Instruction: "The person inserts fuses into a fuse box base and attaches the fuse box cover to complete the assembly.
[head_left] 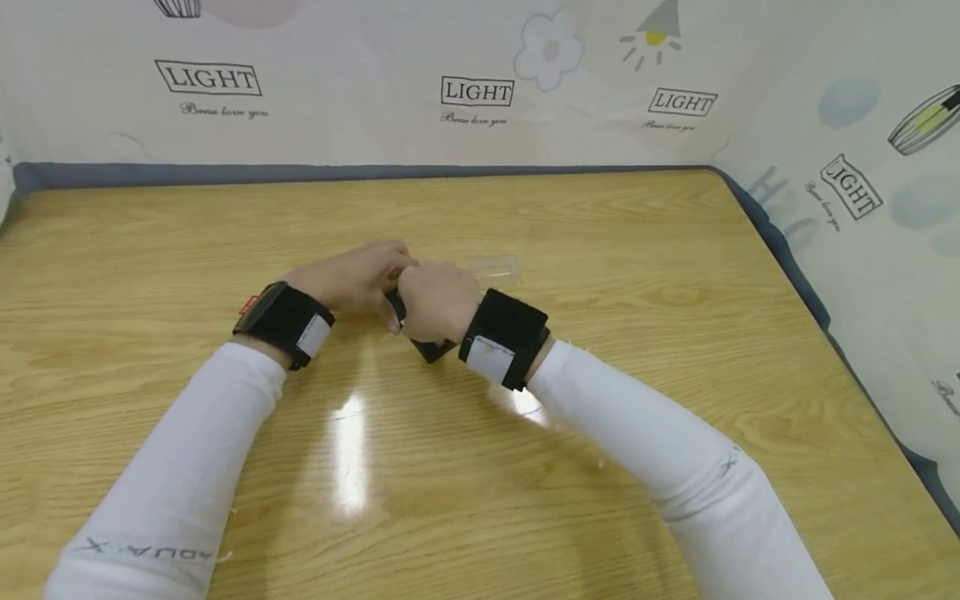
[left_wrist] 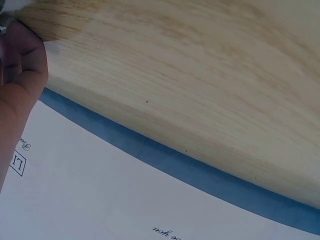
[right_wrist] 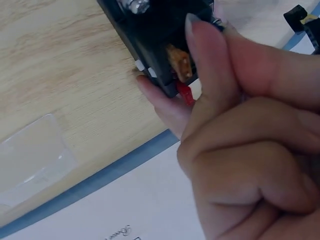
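Note:
In the head view, a small black device [head_left: 431, 348] is held between both hands above the table. My left hand [head_left: 352, 275] grips it from the left; in the right wrist view, its fingertips [right_wrist: 162, 102] show behind the black housing [right_wrist: 155, 35]. Curled fingers of the same hand [left_wrist: 22, 65] appear at the left wrist view's edge. My right hand [head_left: 438, 300] pinches with thumb and forefinger at the device's end; what lies between them is mostly hidden. Beside the thumb are a copper-coloured part [right_wrist: 180, 64] and a red piece [right_wrist: 185, 93] in the device.
A clear plastic case [head_left: 497, 268] lies on the wooden table [head_left: 420, 492] just beyond the right hand. A blue-grey strip [head_left: 375, 172] runs along the table's back edge, below a printed white backdrop [head_left: 360, 83]. The backdrop continues down the right side.

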